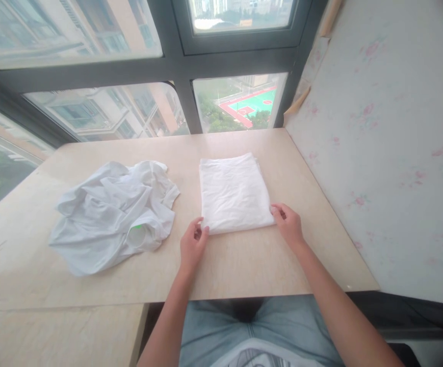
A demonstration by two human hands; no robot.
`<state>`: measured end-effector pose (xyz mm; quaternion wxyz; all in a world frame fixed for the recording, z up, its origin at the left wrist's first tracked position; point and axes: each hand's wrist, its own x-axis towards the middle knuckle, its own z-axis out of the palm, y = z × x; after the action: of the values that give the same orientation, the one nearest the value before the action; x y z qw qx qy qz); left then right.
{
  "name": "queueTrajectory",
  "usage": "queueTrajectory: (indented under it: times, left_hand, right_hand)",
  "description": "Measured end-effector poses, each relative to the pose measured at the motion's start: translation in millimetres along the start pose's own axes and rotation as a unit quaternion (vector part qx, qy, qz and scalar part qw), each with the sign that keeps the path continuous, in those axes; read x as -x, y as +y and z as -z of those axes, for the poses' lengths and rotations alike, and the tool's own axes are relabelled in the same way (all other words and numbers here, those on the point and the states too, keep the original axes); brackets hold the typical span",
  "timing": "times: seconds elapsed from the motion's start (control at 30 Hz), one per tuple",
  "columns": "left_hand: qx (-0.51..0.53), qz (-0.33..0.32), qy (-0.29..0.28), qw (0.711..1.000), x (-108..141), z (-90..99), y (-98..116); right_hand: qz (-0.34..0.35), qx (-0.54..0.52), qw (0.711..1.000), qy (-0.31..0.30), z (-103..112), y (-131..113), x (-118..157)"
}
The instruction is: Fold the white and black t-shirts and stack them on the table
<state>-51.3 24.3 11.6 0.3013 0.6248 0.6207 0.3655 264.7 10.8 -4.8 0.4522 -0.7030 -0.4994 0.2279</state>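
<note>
A white cloth folded into a neat, near-square stack (pixel 234 193) lies flat on the table, its kind hidden by the folding. My left hand (pixel 193 244) pinches its near left corner between thumb and fingers. At the near right corner, my right hand (pixel 289 224) has its fingers closed on the edge in the same way. Left of the stack, apart from it, a crumpled white garment (pixel 110 214) lies in a loose heap with a small bright green patch showing in an opening near its front.
The pale wooden table (pixel 244 265) reaches to dark-framed windows (pixel 183 66) at the back. A flower-patterned wall (pixel 389 153) borders it on the right. Another wooden surface (pixel 60 336) adjoins at the front left. My legs (pixel 213 336) are at the front edge.
</note>
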Motion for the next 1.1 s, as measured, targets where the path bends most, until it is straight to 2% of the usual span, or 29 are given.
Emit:
queueTrajectory:
  times: [0.17, 0.27, 0.33, 0.4, 0.57, 0.63, 0.77, 0.93, 1.1]
  left_hand:
    - [0.056, 0.075, -0.007, 0.996, 2, 9.9, 5]
    - [0.136, 0.159, -0.059, 0.976, 2, 17.3, 10]
    - [0.169, 0.192, -0.089, 0.963, 3, 19.9, 14]
    - [0.205, 0.197, -0.095, 0.954, 5, 20.2, 16]
    - [0.334, 0.171, -0.044, 0.926, 7, 15.2, 11]
    - [0.312, 0.152, -0.036, 0.937, 8, 12.2, 7]
    - [0.175, 0.125, -0.016, 0.976, 12, 6.4, 0]
    - [0.132, 0.133, 0.008, 0.982, 17, 4.0, 1]
    - [0.099, 0.131, -0.007, 0.986, 17, 8.7, 5]
  right_hand:
    - [0.030, 0.073, 0.997, 0.015, -1, -2, 10]
    - [0.046, 0.112, 0.993, 0.009, -5, -3, 13]
    - [0.042, 0.143, 0.989, 0.012, -8, -3, 14]
    - [0.032, 0.169, 0.985, 0.016, -9, -4, 15]
    - [0.034, 0.148, 0.988, -0.003, -7, -2, 17]
    - [0.033, 0.121, 0.992, -0.010, -5, -1, 19]
    - [0.026, 0.099, 0.995, -0.006, -1, 2, 21]
    - [0.023, 0.085, 0.996, 0.005, -1, 1, 21]
    - [0.018, 0.082, 0.996, 0.003, -1, -1, 22]
